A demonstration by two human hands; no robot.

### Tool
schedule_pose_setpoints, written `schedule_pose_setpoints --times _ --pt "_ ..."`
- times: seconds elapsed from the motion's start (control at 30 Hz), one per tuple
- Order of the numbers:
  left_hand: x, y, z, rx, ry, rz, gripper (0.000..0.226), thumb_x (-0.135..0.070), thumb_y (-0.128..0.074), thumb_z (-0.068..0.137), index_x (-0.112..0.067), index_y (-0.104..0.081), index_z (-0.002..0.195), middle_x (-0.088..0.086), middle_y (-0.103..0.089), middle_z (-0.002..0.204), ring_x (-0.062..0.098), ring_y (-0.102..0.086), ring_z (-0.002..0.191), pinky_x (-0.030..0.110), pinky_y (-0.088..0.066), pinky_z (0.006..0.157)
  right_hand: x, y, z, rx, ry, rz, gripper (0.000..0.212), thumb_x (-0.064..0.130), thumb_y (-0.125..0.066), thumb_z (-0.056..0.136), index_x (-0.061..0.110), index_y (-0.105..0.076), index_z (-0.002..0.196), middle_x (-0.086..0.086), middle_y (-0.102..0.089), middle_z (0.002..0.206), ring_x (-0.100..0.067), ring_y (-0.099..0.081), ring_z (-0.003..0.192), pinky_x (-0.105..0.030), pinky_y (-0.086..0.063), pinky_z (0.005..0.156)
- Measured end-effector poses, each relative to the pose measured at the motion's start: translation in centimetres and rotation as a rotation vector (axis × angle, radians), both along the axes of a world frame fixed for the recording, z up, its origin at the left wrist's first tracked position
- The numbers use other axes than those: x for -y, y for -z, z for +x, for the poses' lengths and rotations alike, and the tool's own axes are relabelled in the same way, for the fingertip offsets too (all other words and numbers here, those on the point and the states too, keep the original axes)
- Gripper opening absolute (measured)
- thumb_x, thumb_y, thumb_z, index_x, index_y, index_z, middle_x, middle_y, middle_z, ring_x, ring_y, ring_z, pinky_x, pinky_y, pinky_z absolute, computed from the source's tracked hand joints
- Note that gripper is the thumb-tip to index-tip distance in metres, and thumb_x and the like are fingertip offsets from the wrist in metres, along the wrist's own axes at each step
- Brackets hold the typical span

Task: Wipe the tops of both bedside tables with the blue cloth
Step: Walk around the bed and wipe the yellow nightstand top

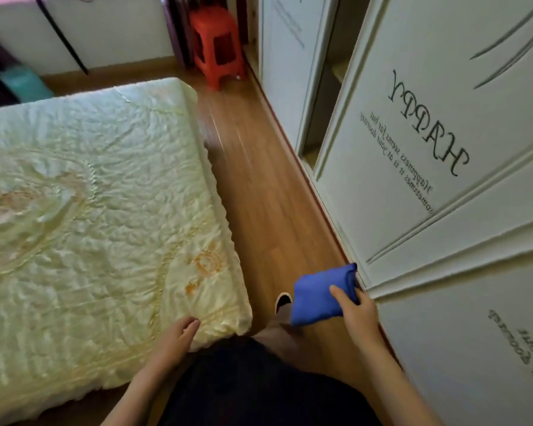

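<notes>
2 hands: right hand (356,315) grip clutching blue cloth (316,295), left hand (174,338) slack beside bed (105,195).

- My forearms are bare right down to the wrists; no sleeve reaches into view on either arm.
- My left hand (179,335) wears nothing: no ring, watch or glove that I can see.
- My right hand (356,312) is just as plain.
- I wear a dark, near-black garment (243,385) over my lap.
- One dark shoe with a pale rim (283,300) shows below.
</notes>
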State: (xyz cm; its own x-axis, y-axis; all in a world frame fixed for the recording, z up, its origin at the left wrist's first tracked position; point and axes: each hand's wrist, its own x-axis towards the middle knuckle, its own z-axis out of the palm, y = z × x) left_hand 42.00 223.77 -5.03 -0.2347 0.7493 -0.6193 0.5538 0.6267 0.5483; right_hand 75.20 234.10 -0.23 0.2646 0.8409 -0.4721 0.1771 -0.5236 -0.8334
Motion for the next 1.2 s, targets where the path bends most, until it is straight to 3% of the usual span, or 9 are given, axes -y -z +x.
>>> schedule_pose_setpoints --times 0.13,0.27,0.43,0.53,0.6,0.73,0.83,1.03,1.2 --pt "-9.7 -0.6 1.2 0.02 -0.062 0.042 0.018 -0.031 -0.044 0.099 -0.031 -0.059 0.089 -0.009 -0.062 0.094 0.003 -0.055 0.082 0.023 -0.041 0.07 -9.4 -0.7 1.4 0.005 0.033 -0.011 0.023 0.02 -0.071 0.085 0.004 -0.068 0.101 -0.009 -0.071 0.092 -0.02 -0.066 0.085 -0.032 -0.05 0.074" --pt "-21.0 -3.0 2.2 0.026 -0.063 0.119 0.022 -0.033 -0.043 0.099 -0.023 -0.062 0.094 -0.006 -0.064 0.096 0.014 -0.059 0.09 0.035 -0.048 0.082 -18.0 -2.2 3.7 0.077 0.072 0.009 0.021 0.02 -0.07 0.086 0.005 -0.066 0.1 -0.01 -0.068 0.09 -0.027 -0.063 0.087 -0.033 -0.045 0.076" --pt "-33.2 -5.1 3.2 0.058 -0.012 0.19 0.028 -0.035 -0.042 0.098 -0.023 -0.064 0.11 -0.008 -0.065 0.103 0.007 -0.06 0.095 0.027 -0.047 0.079 -28.9 -1.5 6.2 0.107 0.125 -0.016 0.022 0.023 -0.067 0.087 0.007 -0.063 0.102 -0.014 -0.065 0.099 -0.032 -0.062 0.096 -0.041 -0.048 0.086" --pt "-39.3 -4.9 2.9 0.072 -0.084 0.215 0.027 -0.035 -0.042 0.098 -0.024 -0.063 0.109 -0.009 -0.065 0.101 0.005 -0.059 0.094 0.024 -0.047 0.078 -36.1 0.2 6.3 0.095 0.136 -0.048 0.031 0.021 -0.068 0.086 0.002 -0.064 0.11 -0.015 -0.066 0.105 -0.032 -0.063 0.099 -0.041 -0.049 0.085" --pt "-43.4 -4.2 2.3 0.074 -0.125 0.196 0.027 -0.035 -0.042 0.098 -0.024 -0.064 0.109 -0.009 -0.065 0.101 0.007 -0.06 0.096 0.027 -0.048 0.082 -41.5 1.1 5.4 0.096 0.131 -0.068 0.043 0.023 -0.07 0.084 -0.001 -0.062 0.119 -0.016 -0.066 0.115 -0.034 -0.063 0.106 -0.046 -0.05 0.093" --pt "-50.6 -3.1 0.0 0.065 -0.273 0.148 0.026 -0.038 -0.043 0.096 -0.027 -0.066 0.101 -0.007 -0.067 0.099 0.01 -0.062 0.094 0.027 -0.048 0.079 -53.7 2.1 1.5 0.046 0.037 -0.087 0.051 0.022 -0.071 0.083 0.002 -0.058 0.128 -0.012 -0.062 0.125 -0.031 -0.06 0.112 -0.047 -0.048 0.099" --pt "-55.1 -3.8 -1.8 0.037 -0.404 0.104 0.026 -0.034 -0.043 0.097 -0.022 -0.067 0.094 -0.001 -0.069 0.09 0.014 -0.064 0.083 0.028 -0.047 0.07 -62.2 1.6 -3.2 0.022 -0.118 -0.072 0.045 0.018 -0.068 0.085 0.0 -0.058 0.125 -0.015 -0.064 0.119 -0.03 -0.061 0.105 -0.038 -0.047 0.089" --pt "-61.4 -3.8 -7.3 -0.011 -0.642 0.061 0.025 -0.028 -0.046 0.097 -0.017 -0.067 0.089 0.001 -0.068 0.086 0.017 -0.062 0.082 0.034 -0.046 0.074 -77.5 -0.1 -15.0 -0.034 -0.457 -0.053 0.029 0.017 -0.069 0.086 0.001 -0.066 0.11 -0.015 -0.07 0.103 -0.025 -0.064 0.092 -0.034 -0.048 0.078" --pt "-66.7 -1.0 -13.5 -0.031 -0.746 -0.016 0.029 -0.031 -0.047 0.096 -0.013 -0.065 0.084 0.007 -0.069 0.082 0.023 -0.064 0.083 0.043 -0.048 0.078 -88.0 1.0 -25.1 -0.056 -0.584 -0.055 0.031 0.02 -0.069 0.086 0.001 -0.067 0.109 -0.013 -0.071 0.099 -0.026 -0.067 0.092 -0.033 -0.05 0.075"
